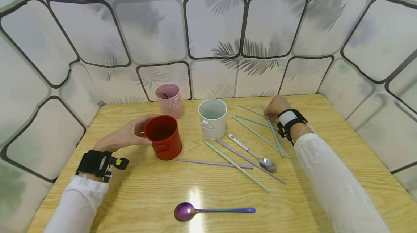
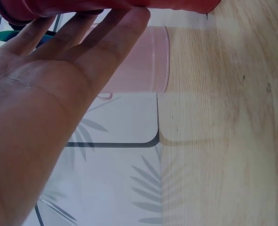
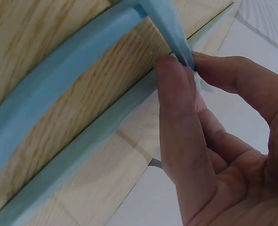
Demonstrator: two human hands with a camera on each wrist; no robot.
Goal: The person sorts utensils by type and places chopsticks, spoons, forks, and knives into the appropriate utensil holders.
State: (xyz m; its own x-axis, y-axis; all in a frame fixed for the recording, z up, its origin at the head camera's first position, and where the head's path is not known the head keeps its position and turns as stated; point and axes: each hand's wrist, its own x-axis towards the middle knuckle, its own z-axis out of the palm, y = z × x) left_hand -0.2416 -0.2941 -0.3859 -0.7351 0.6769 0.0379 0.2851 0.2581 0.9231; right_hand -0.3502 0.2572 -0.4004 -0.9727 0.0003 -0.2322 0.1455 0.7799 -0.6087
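My left hand [image 1: 133, 131] holds the rim side of a small red bucket [image 1: 166, 142], thumb at its front and fingers behind. The left wrist view shows the fingers [image 2: 106, 52] against the red wall; the bucket's inside is dark. Behind it stands a pink bucket [image 1: 172, 106] with something dark inside. At the right, my right hand [image 1: 277, 106] pinches the far end of a blue straw-like strip [image 1: 273, 133] between thumb and fingertips. The right wrist view shows that pinched blue strip [image 3: 169, 28] crossing above another blue strip [image 3: 59, 70] and a pale green strip [image 3: 82, 141].
A white bucket [image 1: 211, 124] stands mid-table. A spoon with a patterned white handle [image 1: 239, 142] lies among purple strips [image 1: 215, 163] and a pale green strip [image 1: 238, 166]. Near the front lies a purple metallic spoon [image 1: 185, 211]. Patterned panels [image 1: 215, 26] enclose the wooden table [image 1: 146, 197].
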